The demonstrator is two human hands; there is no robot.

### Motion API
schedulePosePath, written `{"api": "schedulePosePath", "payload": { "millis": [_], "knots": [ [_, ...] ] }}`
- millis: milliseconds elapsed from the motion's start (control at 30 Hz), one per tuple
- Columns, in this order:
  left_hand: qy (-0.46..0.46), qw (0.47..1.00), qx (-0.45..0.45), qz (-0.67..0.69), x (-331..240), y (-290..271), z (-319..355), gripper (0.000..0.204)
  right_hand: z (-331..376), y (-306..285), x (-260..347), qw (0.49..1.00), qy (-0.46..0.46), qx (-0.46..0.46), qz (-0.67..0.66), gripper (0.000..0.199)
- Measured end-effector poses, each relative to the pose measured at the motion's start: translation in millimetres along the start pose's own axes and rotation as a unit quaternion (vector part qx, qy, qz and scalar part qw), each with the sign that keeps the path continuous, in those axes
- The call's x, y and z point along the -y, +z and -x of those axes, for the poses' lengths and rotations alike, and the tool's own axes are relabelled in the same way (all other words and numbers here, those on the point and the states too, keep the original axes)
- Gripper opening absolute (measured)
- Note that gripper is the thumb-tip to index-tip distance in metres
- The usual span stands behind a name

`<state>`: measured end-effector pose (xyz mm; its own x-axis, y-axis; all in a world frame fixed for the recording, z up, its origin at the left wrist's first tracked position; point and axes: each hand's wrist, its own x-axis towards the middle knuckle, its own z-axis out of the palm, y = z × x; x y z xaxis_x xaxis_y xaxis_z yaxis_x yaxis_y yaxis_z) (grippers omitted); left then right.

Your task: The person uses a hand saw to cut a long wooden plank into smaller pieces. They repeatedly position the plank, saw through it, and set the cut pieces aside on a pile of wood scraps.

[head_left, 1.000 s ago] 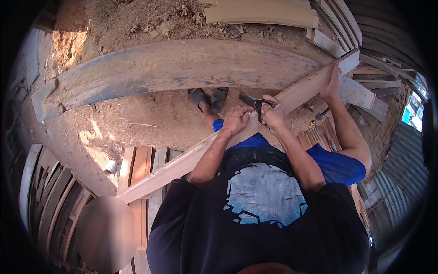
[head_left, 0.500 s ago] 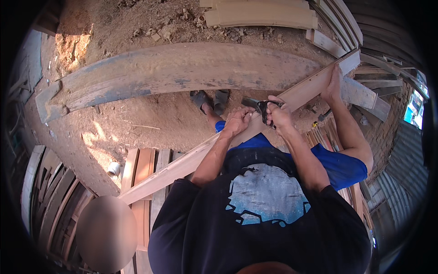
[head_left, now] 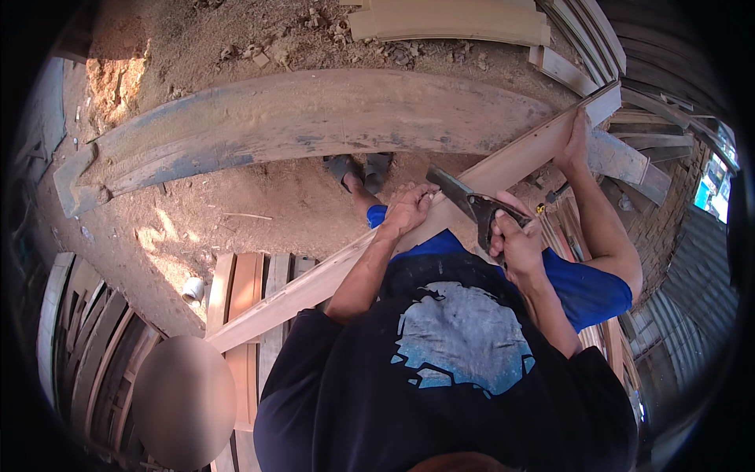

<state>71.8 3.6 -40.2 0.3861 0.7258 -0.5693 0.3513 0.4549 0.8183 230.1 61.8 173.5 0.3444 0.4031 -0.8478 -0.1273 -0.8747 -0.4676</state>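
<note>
A long pale wooden plank (head_left: pixel 515 157) runs diagonally from the lower left to the upper right in front of me. My left hand (head_left: pixel 407 208) is closed over its edge near the middle. In my right hand (head_left: pixel 515 240) I grip the dark handle of a handsaw (head_left: pixel 456 189), its blade slanting up and left across the plank close to my left fingers. Whether the teeth touch the wood, I cannot tell. My bare foot (head_left: pixel 574 145) presses on the plank's far right part.
A wide, dusty beam (head_left: pixel 314 114) lies across the sawdust-covered ground beyond me. Stacked boards stand at the left (head_left: pixel 86 338) and upper right (head_left: pixel 586 39). A white cup-like container (head_left: pixel 193 289) rests near the boards on the left. Corrugated metal sheets (head_left: pixel 684 291) are at the right.
My right hand has drawn the handsaw back toward me and to the right, so more of its blade shows. My left hand and the plank have hardly moved.
</note>
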Motion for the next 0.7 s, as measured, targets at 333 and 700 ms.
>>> {"api": "schedulePosePath", "payload": {
  "millis": [333,700],
  "knots": [
    [0.022,0.998,0.008,-0.051,-0.4,-3.1,0.0,0.032,-86.8,30.2,-28.4,0.997,0.077,-0.002,-0.018,0.039],
    [0.054,0.997,-0.031,-0.054,13.1,6.9,-1.3,0.031,31.8,-4.4,20.7,1.000,0.007,-0.013,-0.016,0.039]
  ]
}}
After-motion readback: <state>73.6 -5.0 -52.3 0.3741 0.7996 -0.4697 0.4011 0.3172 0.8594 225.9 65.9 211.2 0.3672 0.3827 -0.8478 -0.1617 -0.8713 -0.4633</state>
